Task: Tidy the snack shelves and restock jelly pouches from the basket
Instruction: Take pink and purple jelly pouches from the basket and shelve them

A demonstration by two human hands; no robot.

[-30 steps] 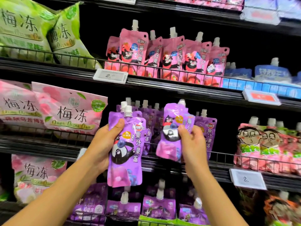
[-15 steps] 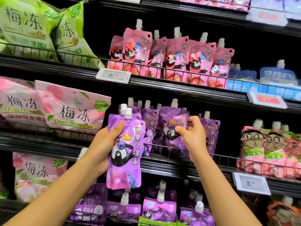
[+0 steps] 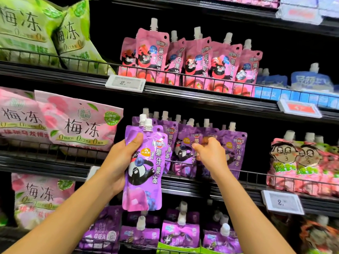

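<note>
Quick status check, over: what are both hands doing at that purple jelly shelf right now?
Left hand gripping purple pouches, two spouts showing, off the shelf. Right hand at the shelved purple row, grip unclear. Wire rail fronts the row; nothing else in the way.

Two bare forearms rise from the near edge, one at the left and one at the right. No sleeve shows on either. The left hand (image 3: 119, 162) and right hand (image 3: 211, 156) carry no rings, watch or gloves (fingernails short, unpainted).
</note>
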